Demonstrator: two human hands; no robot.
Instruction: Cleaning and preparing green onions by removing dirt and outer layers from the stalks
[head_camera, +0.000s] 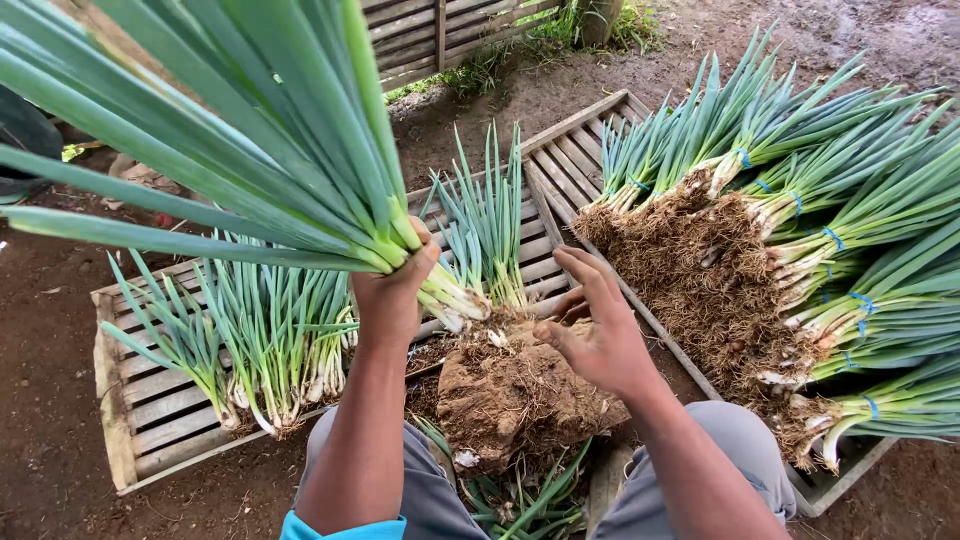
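My left hand (392, 290) grips a thick bunch of green onions (250, 150) just above the white stalks, its long leaves fanning up to the left. The bunch's roots end in a brown clump of soil and roots (515, 395) between my knees. My right hand (598, 330) rests on the top right of that clump, fingers spread and holding nothing.
A wooden slatted pallet (150, 400) lies ahead with small loose green onion bunches (265, 345) on it. To the right, several bundles tied with blue bands (830, 235) are stacked on another pallet (570, 150), roots facing me. Bare dirt surrounds everything.
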